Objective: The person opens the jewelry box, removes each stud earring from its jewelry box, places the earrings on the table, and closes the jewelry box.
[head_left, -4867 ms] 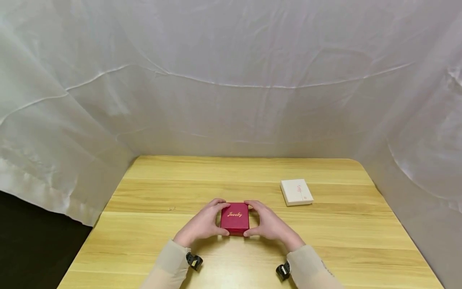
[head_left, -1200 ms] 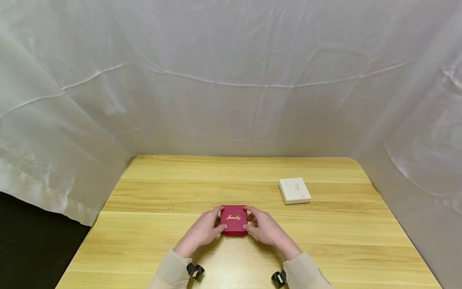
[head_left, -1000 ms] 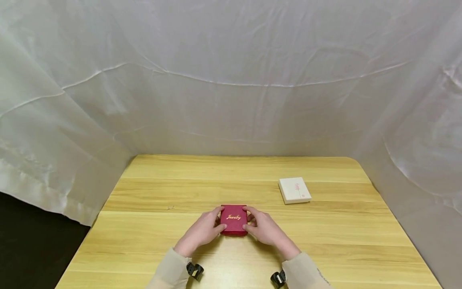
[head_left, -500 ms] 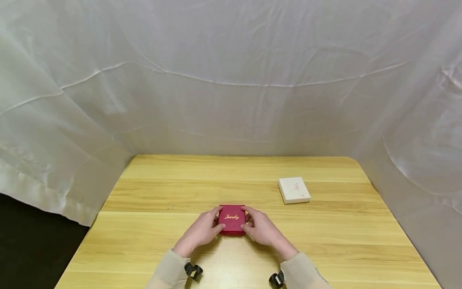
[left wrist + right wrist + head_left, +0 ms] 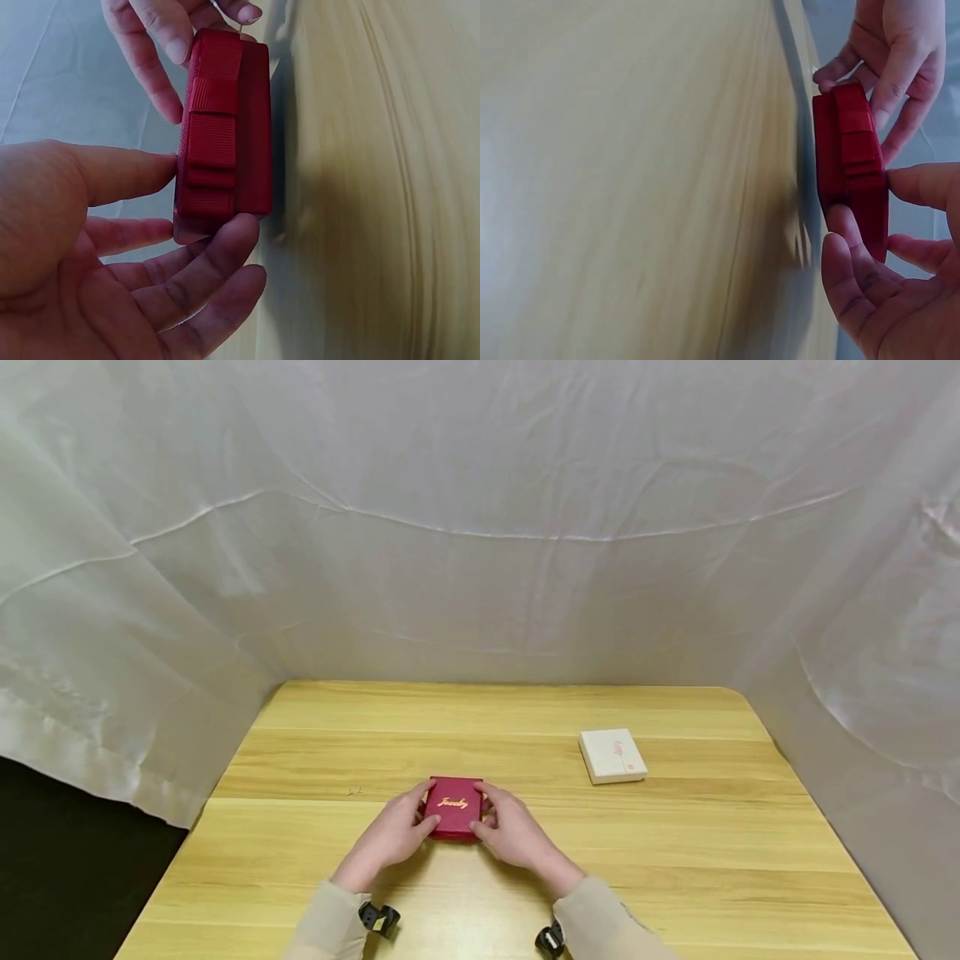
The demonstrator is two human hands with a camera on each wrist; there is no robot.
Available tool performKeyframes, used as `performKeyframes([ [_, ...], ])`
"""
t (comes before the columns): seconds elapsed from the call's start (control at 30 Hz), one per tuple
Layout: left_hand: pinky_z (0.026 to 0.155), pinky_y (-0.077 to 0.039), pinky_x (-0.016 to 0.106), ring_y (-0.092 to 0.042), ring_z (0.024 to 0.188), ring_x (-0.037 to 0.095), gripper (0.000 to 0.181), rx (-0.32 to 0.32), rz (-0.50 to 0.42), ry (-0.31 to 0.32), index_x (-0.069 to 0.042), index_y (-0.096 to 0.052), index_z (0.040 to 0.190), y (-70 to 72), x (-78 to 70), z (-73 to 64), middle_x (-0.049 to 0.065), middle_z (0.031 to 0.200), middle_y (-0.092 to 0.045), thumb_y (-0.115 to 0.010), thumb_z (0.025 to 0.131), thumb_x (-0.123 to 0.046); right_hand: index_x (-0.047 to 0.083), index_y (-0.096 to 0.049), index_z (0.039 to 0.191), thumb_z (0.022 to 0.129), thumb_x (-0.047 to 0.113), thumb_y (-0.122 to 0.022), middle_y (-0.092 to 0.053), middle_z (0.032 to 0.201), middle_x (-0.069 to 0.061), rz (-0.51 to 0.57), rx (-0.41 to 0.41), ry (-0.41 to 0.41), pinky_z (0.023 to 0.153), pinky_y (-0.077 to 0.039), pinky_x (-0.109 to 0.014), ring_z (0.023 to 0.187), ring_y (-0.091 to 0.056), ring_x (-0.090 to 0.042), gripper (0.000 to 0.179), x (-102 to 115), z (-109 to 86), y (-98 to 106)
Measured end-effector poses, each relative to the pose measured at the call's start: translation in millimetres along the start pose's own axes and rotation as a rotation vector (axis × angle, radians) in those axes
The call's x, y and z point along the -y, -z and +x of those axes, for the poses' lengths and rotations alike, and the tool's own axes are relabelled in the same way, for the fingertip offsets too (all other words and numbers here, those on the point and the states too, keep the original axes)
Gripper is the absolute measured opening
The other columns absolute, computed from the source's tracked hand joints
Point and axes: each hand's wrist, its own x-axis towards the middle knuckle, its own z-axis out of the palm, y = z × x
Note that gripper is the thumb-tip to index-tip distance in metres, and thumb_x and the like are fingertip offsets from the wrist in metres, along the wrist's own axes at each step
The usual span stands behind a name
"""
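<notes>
A red jewelry box (image 5: 453, 817) with gold "Jewelry" lettering on its lid is held between both hands. My left hand (image 5: 393, 832) grips its left side, thumb at the near edge and fingers along the side and underneath. On the opposite side, my right hand (image 5: 517, 837) grips it the same way. In the left wrist view the red box (image 5: 253, 135) shows a ribbed ribbon bow on its near side. A shadow gap in the right wrist view suggests that the red box (image 5: 829, 150) is raised slightly off the table. Its contents are hidden.
A flat white box (image 5: 612, 755) with a pink print lies on the wooden table (image 5: 300, 843), farther back and to the right. Pale fabric (image 5: 480, 593) hangs behind the table and at both sides. Small marks (image 5: 354, 791) show on the tabletop at left.
Over the last half second, both hands have carried the red jewelry box to the left and slightly away, turning it a little. The white box has stayed in place.
</notes>
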Motion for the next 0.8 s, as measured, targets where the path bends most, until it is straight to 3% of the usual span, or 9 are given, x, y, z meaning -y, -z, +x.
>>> performKeyframes([
  [0.43, 0.068, -0.05, 0.031, -0.056, 0.075, 0.012, 0.054, -0.075, -0.037, 0.069, 0.002, -0.046, 0.142, 20.4, 26.4, -9.2, 0.001, 0.084, -0.059, -0.066, 0.093, -0.007, -0.004, -0.043, 0.143, 0.089, 0.008, -0.07, -0.059, 0.103, -0.007, 0.003, 0.03, -0.003, 0.069, -0.05, -0.022, 0.076, -0.055, -0.006, 0.062, 17.1, 22.9, -29.6],
  [0.8, 0.069, -0.051, 0.032, -0.059, 0.077, 0.015, 0.051, -0.113, -0.038, 0.116, 0.003, -0.047, 0.141, 34.5, 44.6, -21.3, 0.011, 0.095, -0.063, -0.064, 0.094, -0.004, 0.0, -0.042, 0.146, 0.089, 0.011, -0.071, -0.058, 0.105, -0.008, -0.015, 0.091, -0.035, 0.071, -0.049, -0.022, 0.076, -0.055, -0.004, 0.065, 29.2, 38.3, -48.7],
])
